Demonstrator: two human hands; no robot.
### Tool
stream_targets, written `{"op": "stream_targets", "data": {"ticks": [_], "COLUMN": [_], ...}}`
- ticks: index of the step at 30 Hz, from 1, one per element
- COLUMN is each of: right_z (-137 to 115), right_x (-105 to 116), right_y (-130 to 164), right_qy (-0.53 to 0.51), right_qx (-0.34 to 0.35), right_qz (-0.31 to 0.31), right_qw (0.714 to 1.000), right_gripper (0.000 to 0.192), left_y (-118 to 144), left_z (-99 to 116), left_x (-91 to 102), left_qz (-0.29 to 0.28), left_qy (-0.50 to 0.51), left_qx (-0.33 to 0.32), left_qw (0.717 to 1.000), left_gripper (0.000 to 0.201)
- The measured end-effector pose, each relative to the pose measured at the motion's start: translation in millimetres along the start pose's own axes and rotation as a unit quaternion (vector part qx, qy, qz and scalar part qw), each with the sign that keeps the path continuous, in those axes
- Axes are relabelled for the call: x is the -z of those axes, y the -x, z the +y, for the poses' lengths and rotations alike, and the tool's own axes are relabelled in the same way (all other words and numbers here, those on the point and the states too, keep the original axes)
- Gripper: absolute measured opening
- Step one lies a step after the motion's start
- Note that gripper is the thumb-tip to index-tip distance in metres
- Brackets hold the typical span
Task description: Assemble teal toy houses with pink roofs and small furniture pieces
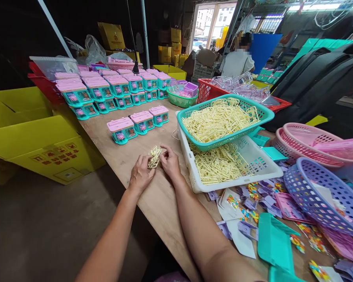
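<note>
A small bunch of pale yellow plastic frame pieces (pixel 155 156) is held between my two hands, just above the wooden table (pixel 161 203). My left hand (pixel 140 172) closes on the bunch from the left. On the other side, my right hand (pixel 170 161) pinches its right edge with thumb and fingers. Right of my hands, a teal basket (pixel 194 144) heaped with the same yellow pieces rests tilted on a white crate (pixel 202 188), which contains more of them. Beyond my hands stand three pink-lidded teal toy boxes (pixel 143 122) in a row.
Stacked toy boxes (pixel 106 92) line the table's far left. A yellow carton (pixel 47 145) is on the floor at left. Purple parts, candy-coloured packets and a purple basket (pixel 320 196) crowd the right. Another person (pixel 237 60) is in the background near a red crate (pixel 206 91).
</note>
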State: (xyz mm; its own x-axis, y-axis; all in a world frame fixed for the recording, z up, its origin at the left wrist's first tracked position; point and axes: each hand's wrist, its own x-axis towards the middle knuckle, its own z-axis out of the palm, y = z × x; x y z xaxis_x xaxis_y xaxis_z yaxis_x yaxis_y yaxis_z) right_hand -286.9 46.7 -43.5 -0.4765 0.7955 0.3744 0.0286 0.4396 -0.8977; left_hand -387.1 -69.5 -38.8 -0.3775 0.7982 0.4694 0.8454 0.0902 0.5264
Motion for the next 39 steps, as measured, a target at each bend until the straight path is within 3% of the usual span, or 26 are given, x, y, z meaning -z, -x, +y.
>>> {"op": "stream_targets", "data": {"ticks": [4, 7, 13, 18, 21, 25, 28, 32, 35, 39], "right_z": [-11, -17, -15, -12, -18, -25, -24, -20, -18, -12], "right_x": [16, 23, 20, 16, 6, -15, -21, -8, 3, 6], "right_y": [-4, -6, -12, -10, 0, 14, 16, 6, -1, -4], "right_qy": [0.012, 0.002, -0.042, -0.024, -0.001, -0.006, -0.009, 0.020, 0.034, 0.026], "right_qx": [0.047, 0.066, 0.042, 0.018, 0.033, 0.061, 0.061, 0.063, 0.074, 0.064], "right_qz": [-0.004, -0.003, 0.024, 0.067, 0.039, -0.083, -0.117, -0.063, -0.026, 0.007], "right_qw": [0.999, 0.998, 0.998, 0.997, 0.999, 0.995, 0.991, 0.996, 0.996, 0.998], "right_gripper": [0.017, 0.012, 0.021, 0.019, 0.022, 0.022, 0.026, 0.022, 0.035, 0.025], "left_y": [-1, -2, -1, -2, -5, -3, 0, 3, 4, 3], "left_z": [-5, -8, -18, -20, -16, -11, -10, -10, -9, -10], "left_x": [-0.3, 2.0, 6.7, 0.8, -1.4, 1.2, 2.8, 1.6, -0.4, -2.1], "left_qz": [0.054, 0.081, 0.120, 0.161, 0.187, 0.153, 0.107, 0.070, 0.048, 0.017], "left_qy": [0.017, 0.053, 0.137, 0.143, 0.124, 0.137, 0.169, 0.200, 0.222, 0.258], "left_qx": [0.045, 0.077, 0.150, 0.198, 0.218, 0.205, 0.180, 0.153, 0.133, 0.118], "left_qw": [0.997, 0.992, 0.972, 0.956, 0.950, 0.957, 0.963, 0.965, 0.965, 0.959], "left_gripper": [0.020, 0.022, 0.038, 0.036, 0.036, 0.036, 0.033, 0.030, 0.027, 0.029]}}
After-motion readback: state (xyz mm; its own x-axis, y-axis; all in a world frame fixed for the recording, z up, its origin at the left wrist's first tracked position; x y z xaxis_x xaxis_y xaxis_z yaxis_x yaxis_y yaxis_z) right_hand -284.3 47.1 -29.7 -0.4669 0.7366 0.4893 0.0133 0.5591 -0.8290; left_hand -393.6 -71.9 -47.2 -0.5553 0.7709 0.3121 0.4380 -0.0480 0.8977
